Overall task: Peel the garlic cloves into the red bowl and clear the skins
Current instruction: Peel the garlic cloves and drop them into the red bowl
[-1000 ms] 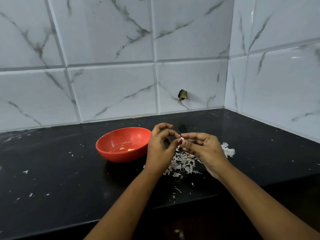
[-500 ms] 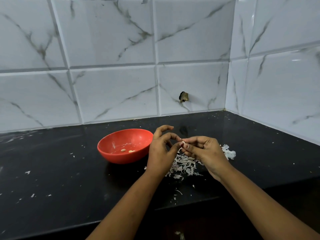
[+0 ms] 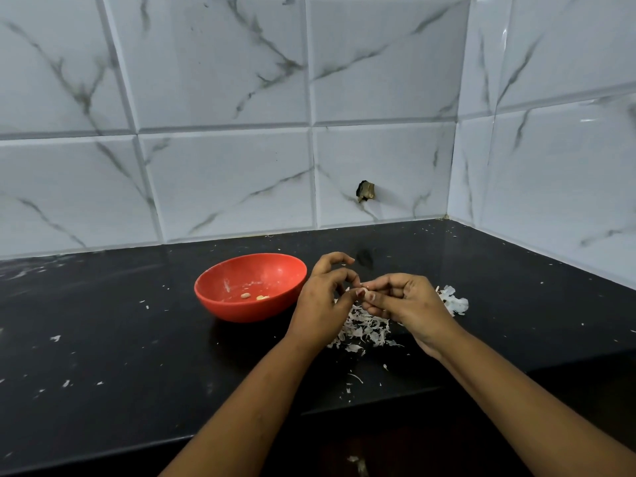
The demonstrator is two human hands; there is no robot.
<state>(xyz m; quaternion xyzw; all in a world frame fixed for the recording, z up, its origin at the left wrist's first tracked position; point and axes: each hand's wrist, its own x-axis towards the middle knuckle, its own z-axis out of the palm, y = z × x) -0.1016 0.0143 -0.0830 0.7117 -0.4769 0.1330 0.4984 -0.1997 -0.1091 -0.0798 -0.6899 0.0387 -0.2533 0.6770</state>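
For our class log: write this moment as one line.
step: peeling | left hand: pinches garlic clove | right hand: pinches it too | red bowl: two cloves inside | skins: piled on counter

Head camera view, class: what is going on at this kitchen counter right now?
A person is peeling garlic by hand. The left hand and right hand meet at their fingertips and pinch a small garlic clove between them, above a pile of skins on the black counter. The red bowl, to the left of the hands, holds two peeled cloves. Loose bits of skin lie scattered on the counter, so clearing has not been done.
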